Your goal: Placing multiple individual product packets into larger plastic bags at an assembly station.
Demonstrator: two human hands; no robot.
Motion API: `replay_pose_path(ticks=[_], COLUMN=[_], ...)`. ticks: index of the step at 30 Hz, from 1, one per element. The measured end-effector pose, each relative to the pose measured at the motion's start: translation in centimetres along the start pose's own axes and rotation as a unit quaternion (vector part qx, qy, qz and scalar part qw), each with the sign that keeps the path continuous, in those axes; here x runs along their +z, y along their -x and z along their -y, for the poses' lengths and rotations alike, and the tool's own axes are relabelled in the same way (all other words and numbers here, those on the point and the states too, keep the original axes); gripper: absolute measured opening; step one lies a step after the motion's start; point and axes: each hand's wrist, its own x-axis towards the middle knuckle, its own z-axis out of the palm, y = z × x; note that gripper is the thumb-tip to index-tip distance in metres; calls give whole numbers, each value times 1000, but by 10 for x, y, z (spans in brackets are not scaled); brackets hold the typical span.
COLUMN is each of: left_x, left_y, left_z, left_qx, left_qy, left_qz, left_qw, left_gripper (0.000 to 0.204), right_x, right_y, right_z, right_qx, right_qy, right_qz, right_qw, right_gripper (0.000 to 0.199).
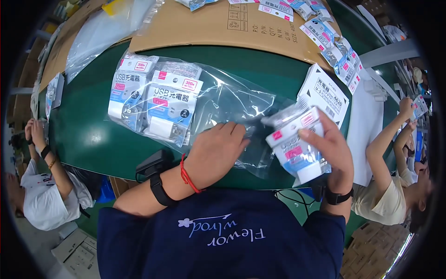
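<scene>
A large clear plastic bag lies across the green table in front of me. At its left end are packaged USB chargers, white and blue with pink marks, side by side. My left hand rests at the near side of the bag with its fingers curled down onto the film, gripping it near its right end. In my right hand, at the right end of the bag, is a packaged USB charger, pinched with the thumb on its front. Whether more packs lie behind it, I cannot tell.
A cardboard sheet covers the far side, with more charger packs along its right end. A white labelled box stands to the right. Clear film lies far left. Co-workers' hands work at both sides.
</scene>
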Motion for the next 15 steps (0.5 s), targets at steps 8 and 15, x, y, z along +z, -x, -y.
replay_pose_path(ticks=[8,15], left_x=[-2,-20], left_y=[-2,-6], left_z=[2,-14], left_qx=[31,103], left_qy=[-2,80], left_qz=[-33,-129], left_qw=[999,983], left_gripper=[16,14], right_x=[-4,11], right_y=[-13,-35], right_z=[2,-4], right_qx=[36,73], right_qy=[87,18], right_qz=[208,237], right_qw=[973,969], right_gripper=[37,38])
